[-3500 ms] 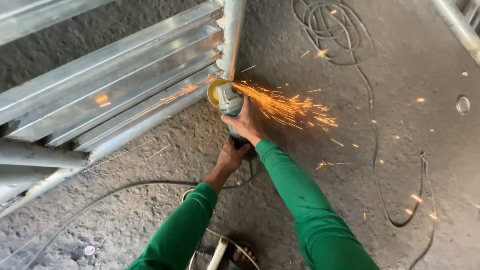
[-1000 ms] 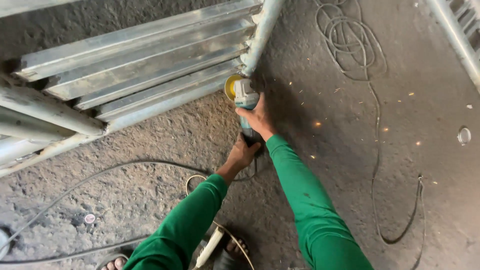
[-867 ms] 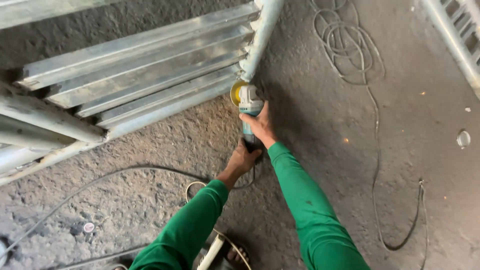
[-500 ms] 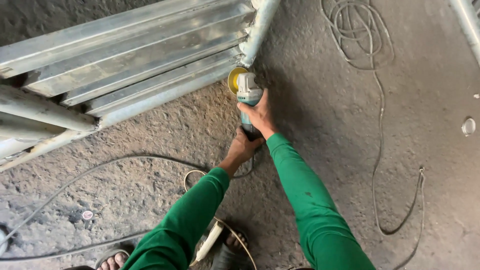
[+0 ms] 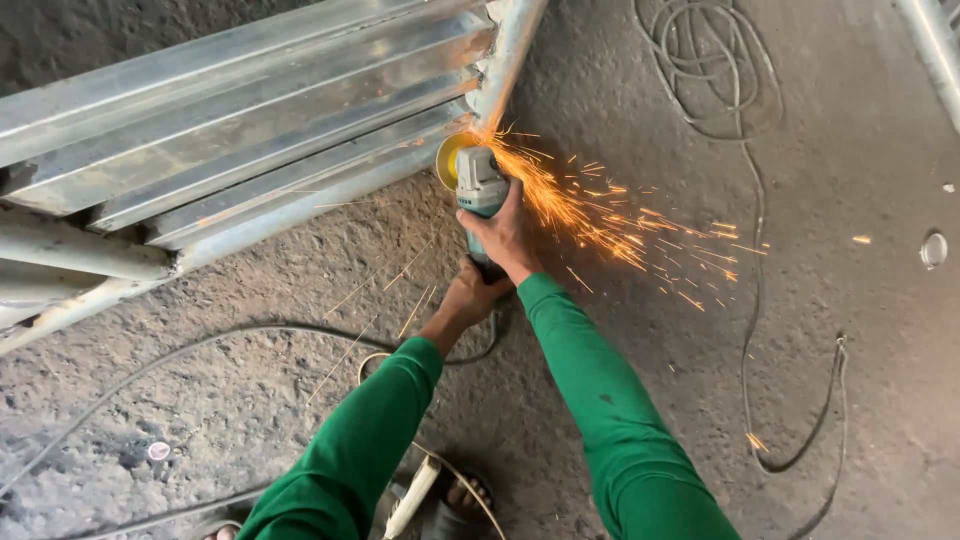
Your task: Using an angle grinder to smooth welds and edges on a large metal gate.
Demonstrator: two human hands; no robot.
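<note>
Both my hands hold a teal and grey angle grinder (image 5: 480, 190). My right hand (image 5: 512, 238) wraps its body near the head. My left hand (image 5: 472, 296) grips the rear of the handle. The yellow disc (image 5: 447, 160) touches the corner of a galvanised metal frame (image 5: 250, 130), where slanted slats meet an upright tube (image 5: 508, 50). Orange sparks (image 5: 610, 215) spray to the right across the concrete floor. Both arms wear green sleeves.
A coiled black cable (image 5: 700, 70) lies at the top right and trails down the floor to a bend (image 5: 800, 440). Another cable (image 5: 200, 345) crosses left. My sandalled foot (image 5: 465, 500) is at the bottom. A second metal tube (image 5: 935, 50) runs along the right edge.
The grinder sat against the frame corner without sparks half a second ago; now sparks fly to the right again. The view has shifted slightly closer.
</note>
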